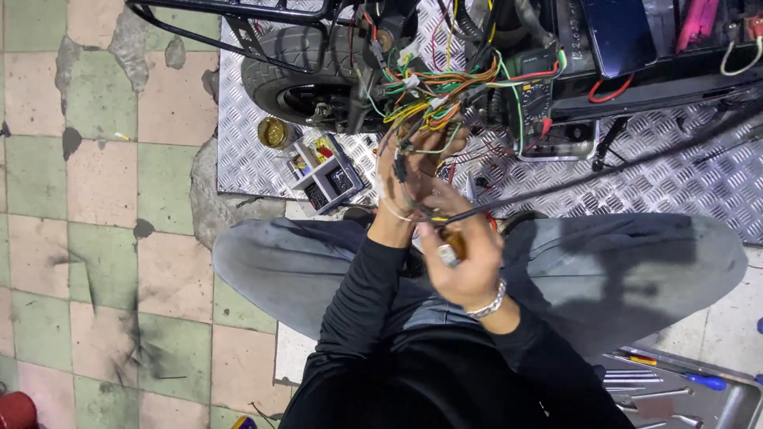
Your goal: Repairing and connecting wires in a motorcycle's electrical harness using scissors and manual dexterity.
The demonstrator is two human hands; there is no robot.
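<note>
— What are the fingers doing?

— The left hand (409, 179) has its fingers curled around a bundle of coloured wires (433, 103), with thin strands draped over the knuckles and the wrist. The right hand (465, 258) is closed around a small tool with an amber handle (453, 238); its thumb and forefinger are pinched together close against the left palm. Whether the tool tip touches a wire I cannot tell, the fingers hide it.

— And where do the wires go?

— Up and away from the left fingertips, orange, green, yellow and white, fanning into the frame of a stripped scooter (477, 48). A black cable (596, 175) runs from the right-hand fingers off to the right.

— What lies around the hands?

— Just beyond the fingertips, a multimeter (536, 95) sits among the wires. To the left of the left hand, a small sorting box (326, 175) with compartments, and a round brass-coloured tin (273, 132) beside it, both on the chequered metal plate (683, 183). The rear tyre (298, 67) stands past them. Below the wrists are grey trouser knees; well behind the right wrist, a tray of hand tools (675, 389), a blue-handled screwdriver (703, 381) on it.
</note>
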